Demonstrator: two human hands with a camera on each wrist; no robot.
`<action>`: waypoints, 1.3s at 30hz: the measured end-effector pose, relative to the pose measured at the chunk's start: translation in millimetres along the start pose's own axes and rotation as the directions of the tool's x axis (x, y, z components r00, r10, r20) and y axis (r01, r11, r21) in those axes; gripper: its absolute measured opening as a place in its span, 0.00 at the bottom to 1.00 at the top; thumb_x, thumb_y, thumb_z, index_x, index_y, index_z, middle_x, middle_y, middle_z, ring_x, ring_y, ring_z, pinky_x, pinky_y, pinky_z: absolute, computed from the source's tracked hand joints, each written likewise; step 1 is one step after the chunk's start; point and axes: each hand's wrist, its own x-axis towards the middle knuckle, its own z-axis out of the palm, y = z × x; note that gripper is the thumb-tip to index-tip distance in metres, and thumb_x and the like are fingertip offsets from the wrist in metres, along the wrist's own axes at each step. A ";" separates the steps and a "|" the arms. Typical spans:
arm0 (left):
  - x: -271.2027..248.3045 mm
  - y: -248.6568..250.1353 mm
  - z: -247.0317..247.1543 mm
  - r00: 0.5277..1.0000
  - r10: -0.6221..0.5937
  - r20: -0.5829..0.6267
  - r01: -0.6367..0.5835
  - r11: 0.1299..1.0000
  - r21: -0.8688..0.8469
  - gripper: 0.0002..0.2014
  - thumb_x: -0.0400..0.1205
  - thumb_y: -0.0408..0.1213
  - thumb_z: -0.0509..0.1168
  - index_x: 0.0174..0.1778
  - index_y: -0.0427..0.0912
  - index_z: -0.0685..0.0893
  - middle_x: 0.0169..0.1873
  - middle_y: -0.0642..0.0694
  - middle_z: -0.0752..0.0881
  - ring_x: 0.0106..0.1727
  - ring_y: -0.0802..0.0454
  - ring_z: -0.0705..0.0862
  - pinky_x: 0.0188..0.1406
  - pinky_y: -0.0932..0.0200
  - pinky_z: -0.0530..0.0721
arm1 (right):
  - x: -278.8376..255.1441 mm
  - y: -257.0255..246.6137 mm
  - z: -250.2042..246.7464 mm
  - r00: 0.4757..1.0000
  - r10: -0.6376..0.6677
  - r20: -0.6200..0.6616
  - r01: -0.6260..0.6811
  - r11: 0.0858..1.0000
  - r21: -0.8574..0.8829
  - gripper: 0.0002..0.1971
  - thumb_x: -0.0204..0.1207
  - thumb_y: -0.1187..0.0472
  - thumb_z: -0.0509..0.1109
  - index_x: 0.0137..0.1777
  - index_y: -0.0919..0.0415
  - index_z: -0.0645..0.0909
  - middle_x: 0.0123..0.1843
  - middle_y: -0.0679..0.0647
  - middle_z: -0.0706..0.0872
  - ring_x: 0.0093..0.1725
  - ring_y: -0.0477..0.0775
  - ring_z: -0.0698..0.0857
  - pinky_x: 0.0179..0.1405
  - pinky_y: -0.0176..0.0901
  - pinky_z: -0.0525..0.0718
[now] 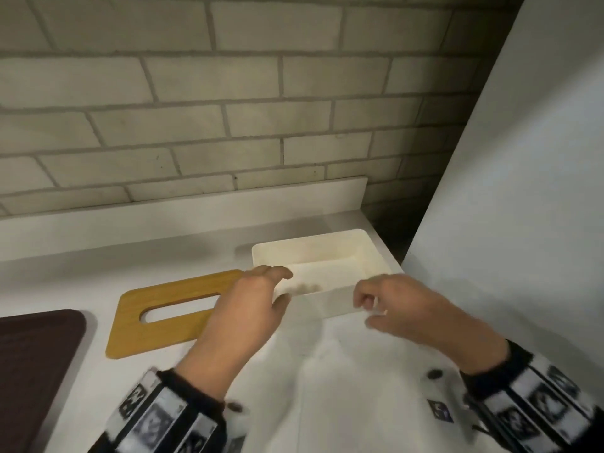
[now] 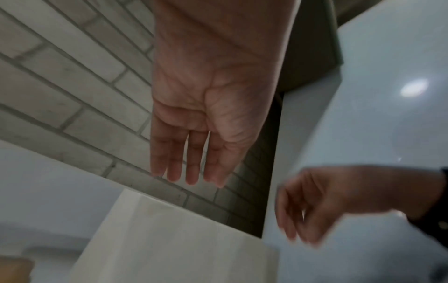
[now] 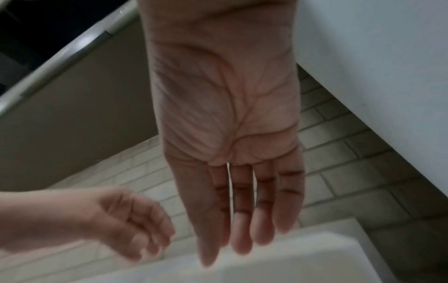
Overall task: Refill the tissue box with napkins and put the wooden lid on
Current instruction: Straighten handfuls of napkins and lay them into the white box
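Note:
An open white tissue box [image 1: 327, 304] stands on the white counter [image 1: 98, 266] near its right end, with a pale napkin stack [image 1: 323, 273] lying low inside. The wooden lid [image 1: 170, 331], with its oval slot, lies flat to the left of the box. My left hand [image 1: 281, 286] is at the box's front left corner, fingers relaxed, holding nothing. My right hand [image 1: 366, 308] hovers at the front right corner, fingers loosely bent and empty. The left wrist view shows the left hand [image 2: 194, 172] with straight fingers above the box [image 2: 169, 239]. In the right wrist view the right hand [image 3: 242, 239] is likewise extended over the box [image 3: 266, 264].
A dark brown mat [image 1: 32, 371] lies at the counter's left. A tall white panel [image 1: 523, 191] rises close to the right of the box. The tiled wall [image 1: 228, 109] and a low white upstand [image 1: 196, 207] close off the back.

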 end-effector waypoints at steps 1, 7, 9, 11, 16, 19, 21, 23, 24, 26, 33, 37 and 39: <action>-17.6 -3.3 -4.0 1.000 -0.010 -0.019 0.009 0.999 -0.038 0.17 0.82 0.44 0.63 0.67 0.58 0.78 0.63 0.58 0.82 0.62 0.55 0.81 0.55 0.62 0.78 | -14.7 -1.6 13.2 0.993 -0.043 0.113 0.045 0.999 -0.014 0.13 0.73 0.60 0.72 0.57 0.49 0.79 0.51 0.41 0.78 0.51 0.43 0.77 0.53 0.33 0.76; -95.0 -24.2 -6.4 0.995 -0.093 -0.035 0.082 0.970 -0.229 0.13 0.81 0.46 0.64 0.61 0.64 0.80 0.53 0.68 0.82 0.54 0.64 0.79 0.55 0.65 0.77 | -52.8 -1.1 88.5 0.903 -0.236 0.359 0.331 0.914 -0.233 0.25 0.66 0.72 0.62 0.65 0.57 0.74 0.61 0.55 0.78 0.59 0.59 0.75 0.53 0.49 0.66; -110.5 -28.1 -2.5 0.994 -0.104 -0.045 0.091 0.966 -0.241 0.12 0.80 0.46 0.65 0.59 0.63 0.81 0.52 0.67 0.83 0.55 0.64 0.80 0.58 0.64 0.78 | -56.0 -1.6 94.8 0.912 -0.254 0.321 0.353 0.884 -0.305 0.24 0.65 0.74 0.58 0.62 0.57 0.73 0.57 0.55 0.81 0.56 0.59 0.75 0.51 0.49 0.64; -123.3 -31.2 0.8 0.993 -0.113 -0.044 0.099 0.965 -0.244 0.12 0.80 0.46 0.65 0.58 0.65 0.81 0.52 0.68 0.83 0.54 0.66 0.80 0.58 0.64 0.78 | -59.0 -3.2 98.1 0.907 -0.268 0.326 0.376 0.865 -0.333 0.23 0.65 0.77 0.57 0.58 0.58 0.74 0.52 0.56 0.84 0.52 0.57 0.74 0.48 0.45 0.59; -146.4 -37.7 4.7 0.992 -0.119 -0.042 0.098 0.938 -0.332 0.11 0.79 0.45 0.67 0.50 0.70 0.78 0.47 0.71 0.85 0.54 0.67 0.83 0.56 0.65 0.79 | -58.5 -12.0 85.9 0.906 -0.248 0.344 0.352 0.892 -0.285 0.13 0.70 0.69 0.64 0.51 0.57 0.84 0.50 0.52 0.88 0.49 0.51 0.74 0.50 0.41 0.56; -152.6 -37.1 7.5 0.988 -0.138 -0.075 0.089 0.885 -0.457 0.12 0.77 0.44 0.69 0.47 0.70 0.78 0.46 0.67 0.86 0.53 0.65 0.84 0.51 0.73 0.76 | -55.2 -20.8 65.2 0.952 -0.237 0.195 0.269 0.950 -0.160 0.10 0.74 0.61 0.69 0.53 0.56 0.87 0.47 0.48 0.86 0.49 0.47 0.78 0.52 0.36 0.63; -155.0 -31.8 9.0 0.980 -0.178 -0.089 0.097 0.817 -0.568 0.10 0.75 0.48 0.70 0.49 0.67 0.80 0.48 0.64 0.87 0.53 0.63 0.85 0.50 0.74 0.76 | -54.7 -27.9 50.2 0.974 -0.210 0.079 0.211 0.978 0.004 0.09 0.74 0.58 0.73 0.53 0.56 0.87 0.44 0.45 0.82 0.46 0.45 0.80 0.50 0.33 0.72; -154.5 -26.8 12.4 0.978 -0.200 -0.056 0.115 0.746 -0.656 0.18 0.69 0.59 0.70 0.54 0.64 0.81 0.52 0.64 0.86 0.55 0.63 0.84 0.53 0.71 0.77 | -54.5 -35.2 36.0 0.984 -0.179 -0.020 0.180 0.967 0.178 0.08 0.73 0.58 0.75 0.50 0.56 0.88 0.43 0.42 0.83 0.42 0.38 0.80 0.47 0.27 0.77; -153.5 -24.4 14.8 0.982 -0.188 -0.031 0.117 0.719 -0.685 0.25 0.66 0.65 0.69 0.58 0.64 0.79 0.54 0.65 0.84 0.56 0.65 0.83 0.54 0.70 0.76 | -54.1 -39.3 29.9 0.985 -0.160 -0.059 0.170 0.953 0.252 0.07 0.73 0.58 0.75 0.49 0.56 0.88 0.41 0.39 0.83 0.40 0.36 0.81 0.45 0.24 0.77; -149.6 -20.0 21.6 0.988 -0.147 0.045 0.133 0.667 -0.733 0.37 0.60 0.69 0.71 0.65 0.65 0.74 0.59 0.69 0.80 0.60 0.69 0.80 0.58 0.69 0.74 | -51.9 -47.4 20.8 0.985 -0.135 -0.104 0.165 0.911 0.379 0.05 0.73 0.60 0.75 0.47 0.57 0.87 0.39 0.40 0.85 0.37 0.33 0.82 0.42 0.22 0.79; -124.6 -32.7 63.0 0.946 -0.319 0.060 0.286 0.730 -0.621 0.23 0.73 0.41 0.75 0.62 0.57 0.76 0.55 0.58 0.82 0.59 0.55 0.79 0.54 0.63 0.73 | -33.2 -60.7 28.1 0.979 -0.029 -0.200 0.150 0.769 0.622 0.02 0.74 0.60 0.73 0.43 0.57 0.85 0.46 0.62 0.91 0.45 0.60 0.89 0.50 0.47 0.86; -114.9 -53.8 72.2 0.935 -0.351 0.056 0.316 0.749 -0.582 0.15 0.76 0.37 0.72 0.58 0.49 0.85 0.52 0.51 0.89 0.57 0.49 0.85 0.58 0.56 0.81 | -25.4 -55.3 29.0 0.939 0.095 -0.331 0.164 0.722 0.672 0.05 0.76 0.60 0.71 0.48 0.60 0.85 0.46 0.51 0.90 0.46 0.53 0.88 0.54 0.54 0.86; -112.6 -60.8 70.3 0.936 -0.348 0.054 0.311 0.742 -0.594 0.10 0.77 0.36 0.71 0.54 0.47 0.87 0.49 0.51 0.90 0.54 0.49 0.87 0.58 0.54 0.82 | -30.0 -55.5 19.2 0.892 0.123 -0.435 0.237 0.692 0.682 0.05 0.77 0.60 0.69 0.50 0.56 0.85 0.48 0.49 0.90 0.48 0.50 0.88 0.51 0.50 0.88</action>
